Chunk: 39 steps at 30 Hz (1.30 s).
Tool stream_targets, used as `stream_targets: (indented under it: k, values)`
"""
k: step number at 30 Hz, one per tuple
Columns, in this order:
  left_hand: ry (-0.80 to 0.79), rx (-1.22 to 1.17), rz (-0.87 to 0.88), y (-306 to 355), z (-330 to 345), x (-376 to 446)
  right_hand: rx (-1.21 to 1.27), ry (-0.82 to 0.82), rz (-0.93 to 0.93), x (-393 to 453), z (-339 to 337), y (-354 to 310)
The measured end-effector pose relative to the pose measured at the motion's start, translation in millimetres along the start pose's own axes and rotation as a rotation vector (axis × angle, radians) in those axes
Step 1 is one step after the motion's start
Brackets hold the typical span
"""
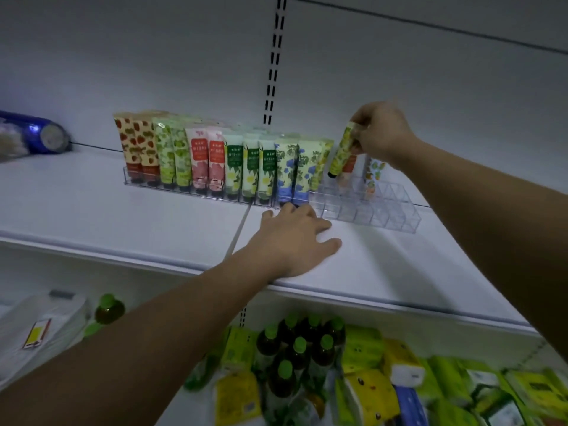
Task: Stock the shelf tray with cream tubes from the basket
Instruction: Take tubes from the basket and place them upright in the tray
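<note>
The right hand (379, 132) pinches a yellow-green flowered cream tube (342, 152), tilted over the clear plastic tray (396, 221). It could bump neighbours over. The left hand (295, 238) rests flat, fingers loose.

The scene is dim and bluish-grey, with soft light from above. The shelf (123, 210) glows palest around the tubes (215, 158). Faint shadows fall right of the left hand (295, 238) and behind the tray (368, 210). Wide-angle distortion bows the shelf edge. The lower bottles (295, 345) and packets (368, 395) are blurred.
</note>
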State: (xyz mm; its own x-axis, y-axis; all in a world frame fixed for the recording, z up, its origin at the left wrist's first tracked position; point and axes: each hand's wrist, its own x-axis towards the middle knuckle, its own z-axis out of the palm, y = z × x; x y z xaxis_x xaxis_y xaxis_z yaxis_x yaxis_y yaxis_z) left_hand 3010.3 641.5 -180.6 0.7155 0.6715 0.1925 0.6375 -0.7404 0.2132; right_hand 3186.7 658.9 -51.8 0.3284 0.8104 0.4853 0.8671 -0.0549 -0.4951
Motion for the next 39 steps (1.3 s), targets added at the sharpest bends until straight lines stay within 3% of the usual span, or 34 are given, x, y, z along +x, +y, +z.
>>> stream_targets:
  k: [10, 17, 21, 27, 33, 39]
  values:
    - [0.04, -0.004, 0.008, -0.3, 3.5, 1.5, -0.244, -0.086, -0.036, 24.7, 36.0, 8.1]
    - [0.052, -0.021, -0.002, -0.8, 4.9, 1.9, -0.462, -0.046, -0.112, 23.6, 40.4, 10.4]
    - [0.057, -0.033, -0.002, -1.1, 4.1, 1.4, -0.419, -0.052, -0.098, 9.0, 23.0, -0.1]
    - [0.025, -0.032, -0.023, 4.6, -3.4, -4.9, -0.331, -0.239, -0.088, -40.0, -8.4, -29.2]
    - [0.221, 0.118, -0.196, 18.8, -17.0, -38.5, -0.269, -0.373, -0.06, -114.5, -23.3, -60.8]
    - [0.365, -0.211, -0.205, 9.2, -16.7, -120.2, -0.146, -0.514, -0.082, -195.3, -20.0, -66.9]
